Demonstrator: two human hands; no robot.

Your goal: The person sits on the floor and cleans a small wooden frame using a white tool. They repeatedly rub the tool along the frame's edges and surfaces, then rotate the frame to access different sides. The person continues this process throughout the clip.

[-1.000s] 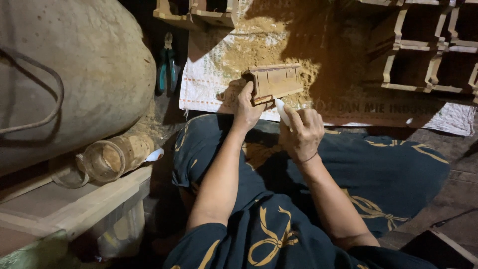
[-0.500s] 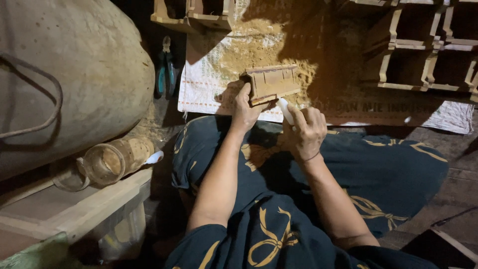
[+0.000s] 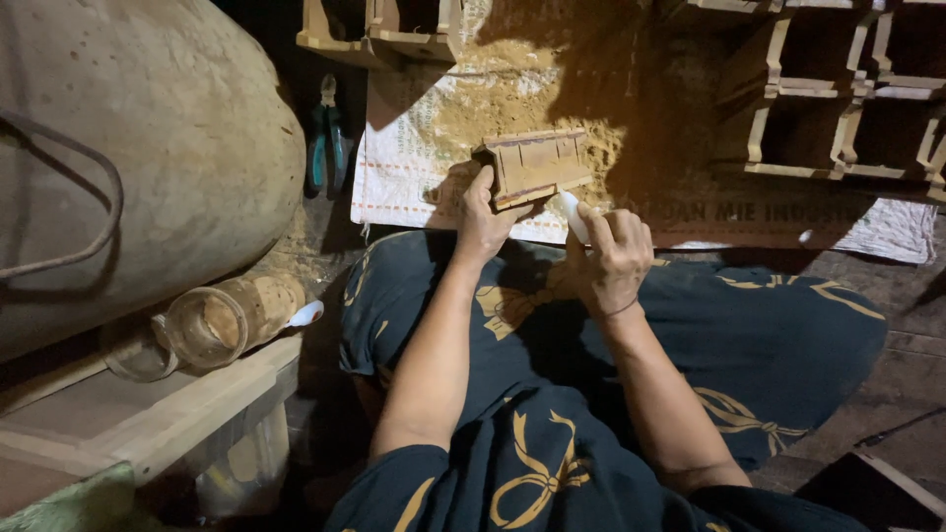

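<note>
Sitting: my lap is covered by a dark cloth with gold bows [image 3: 788, 335], both forearms reaching forward over it.
Left shelf: a dusty glass jar [image 3: 232, 320] lies on its side on the wooden ledge [image 3: 148, 424], below a large rounded vessel [image 3: 128, 158].
Right hand [image 3: 616, 261]: fingers curled tight around a small white piece [image 3: 574, 215], its tip just beside the near edge of the block.
Left hand [image 3: 485, 222]: clamped on the left end of the notched wooden block [image 3: 537, 166], tilted above the sawdust-strewn woven mat [image 3: 414, 167].
Mat's left edge: blue-handled pliers [image 3: 327, 143].
Far edge: wooden frames [image 3: 838, 89].
</note>
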